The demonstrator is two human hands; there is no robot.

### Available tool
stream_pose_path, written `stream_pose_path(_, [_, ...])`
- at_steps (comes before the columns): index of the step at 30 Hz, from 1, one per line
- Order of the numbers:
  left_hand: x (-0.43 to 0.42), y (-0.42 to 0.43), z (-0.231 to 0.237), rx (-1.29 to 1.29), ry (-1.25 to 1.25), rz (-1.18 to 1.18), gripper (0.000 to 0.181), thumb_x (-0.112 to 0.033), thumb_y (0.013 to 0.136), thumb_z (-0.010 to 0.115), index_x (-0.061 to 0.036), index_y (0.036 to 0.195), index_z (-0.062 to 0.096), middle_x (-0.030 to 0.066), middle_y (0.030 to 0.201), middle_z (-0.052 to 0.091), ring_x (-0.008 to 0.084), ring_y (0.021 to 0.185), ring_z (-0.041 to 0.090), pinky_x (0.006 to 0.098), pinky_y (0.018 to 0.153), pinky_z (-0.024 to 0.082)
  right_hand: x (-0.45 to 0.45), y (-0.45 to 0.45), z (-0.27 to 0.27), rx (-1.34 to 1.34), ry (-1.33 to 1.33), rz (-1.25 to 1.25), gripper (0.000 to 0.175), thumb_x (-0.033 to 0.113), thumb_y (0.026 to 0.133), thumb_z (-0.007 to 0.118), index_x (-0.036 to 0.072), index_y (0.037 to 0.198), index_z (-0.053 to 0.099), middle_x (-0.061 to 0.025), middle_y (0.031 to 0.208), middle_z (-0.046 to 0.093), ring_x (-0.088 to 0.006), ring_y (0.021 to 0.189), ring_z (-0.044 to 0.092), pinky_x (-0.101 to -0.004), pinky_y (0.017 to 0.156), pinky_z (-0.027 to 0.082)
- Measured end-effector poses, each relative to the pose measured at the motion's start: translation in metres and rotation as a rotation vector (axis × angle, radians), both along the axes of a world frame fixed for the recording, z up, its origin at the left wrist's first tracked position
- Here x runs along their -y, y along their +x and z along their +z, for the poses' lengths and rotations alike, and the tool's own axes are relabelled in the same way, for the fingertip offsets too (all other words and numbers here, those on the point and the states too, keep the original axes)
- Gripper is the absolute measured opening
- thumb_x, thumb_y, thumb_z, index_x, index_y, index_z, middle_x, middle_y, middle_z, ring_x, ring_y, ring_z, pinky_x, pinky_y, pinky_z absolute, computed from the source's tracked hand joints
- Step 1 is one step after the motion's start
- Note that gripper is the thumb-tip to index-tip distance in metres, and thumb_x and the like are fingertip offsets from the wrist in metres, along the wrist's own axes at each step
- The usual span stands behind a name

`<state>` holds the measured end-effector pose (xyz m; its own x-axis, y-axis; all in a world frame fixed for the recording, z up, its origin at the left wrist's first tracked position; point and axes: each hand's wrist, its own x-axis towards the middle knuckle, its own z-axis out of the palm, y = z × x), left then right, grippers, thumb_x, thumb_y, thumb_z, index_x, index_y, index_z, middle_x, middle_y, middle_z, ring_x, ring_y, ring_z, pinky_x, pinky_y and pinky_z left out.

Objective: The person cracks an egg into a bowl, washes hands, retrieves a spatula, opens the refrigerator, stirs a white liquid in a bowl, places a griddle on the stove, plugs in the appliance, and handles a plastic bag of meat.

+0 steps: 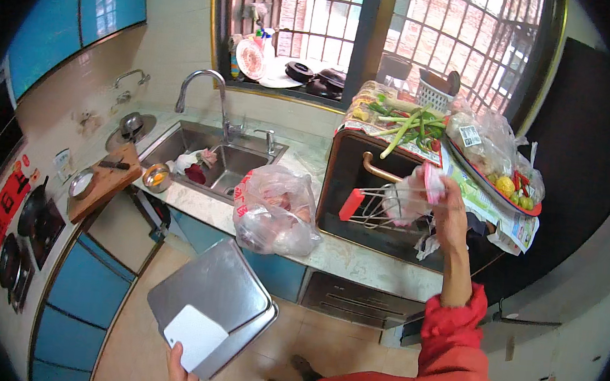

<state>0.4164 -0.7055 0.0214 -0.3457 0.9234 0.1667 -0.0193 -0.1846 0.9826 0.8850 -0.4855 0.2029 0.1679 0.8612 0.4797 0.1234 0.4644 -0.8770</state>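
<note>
My left hand [182,370] holds a stack of flat metal trays [217,285] with a white, rounded-corner plate or lid [195,337] on top, over the floor. My right hand [453,202] is raised at the right over a dark, open-fronted cabinet or oven [358,162]. It grips a translucent item with a pink rim [429,184], blurred, possibly a plastic bag or container. Right beside this is a wire rack with a red handle [351,205]; whether my fingers also hold the rack, I cannot tell.
A plastic bag of food [279,210] sits on the counter beside the double sink [180,143]. Green onions [403,134] and a tray of vegetables and bags [518,207] lie on newspaper at the right. A knife [114,165] rests on the wooden cutting board [103,188] at the left.
</note>
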Motion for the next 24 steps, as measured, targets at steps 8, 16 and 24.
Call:
stream_pose_path(8, [-0.026, 0.02, 0.018, 0.847, -0.15, 0.072, 0.045, -0.012, 0.078, 0.055, -0.0033, 0.119, 0.04, 0.0094, 0.106, 0.052, 0.0217, 0.097, 0.051, 0.0348, 0.085, 0.041, -0.056, 0.006, -0.027, 1.172, 0.325, -0.271, 0.042, 0.01, 0.075, 0.05, 0.004, 0.116, 0.049, -0.016, 0.083, 0.055, -0.034, 0.076, 0.049, -0.0423, 0.069, 0.037])
stream_pose_path(16, [-0.045, 0.036, 0.055, 0.75, -0.076, -0.028, 0.046, -0.011, 0.076, 0.061, -0.0022, 0.116, 0.041, 0.0085, 0.102, 0.054, 0.017, 0.091, 0.055, 0.0305, 0.079, 0.046, -0.068, 0.012, 0.016, 1.06, -0.217, 0.017, 0.041, 0.04, 0.091, 0.03, 0.005, 0.103, 0.047, -0.0173, 0.078, 0.055, -0.0279, 0.072, 0.054, -0.0344, 0.066, 0.041])
stream_pose_path(24, [-0.06, 0.035, 0.052, 0.798, -0.102, 0.019, 0.044, -0.009, 0.076, 0.061, -0.0022, 0.115, 0.042, 0.0077, 0.102, 0.055, 0.0156, 0.09, 0.055, 0.0289, 0.079, 0.046, -0.052, 0.009, 0.003, 1.201, 0.326, -0.204, 0.037, 0.03, 0.09, 0.034, 0.0, 0.101, 0.053, -0.0147, 0.102, 0.055, -0.0319, 0.096, 0.05, -0.0364, 0.086, 0.036])
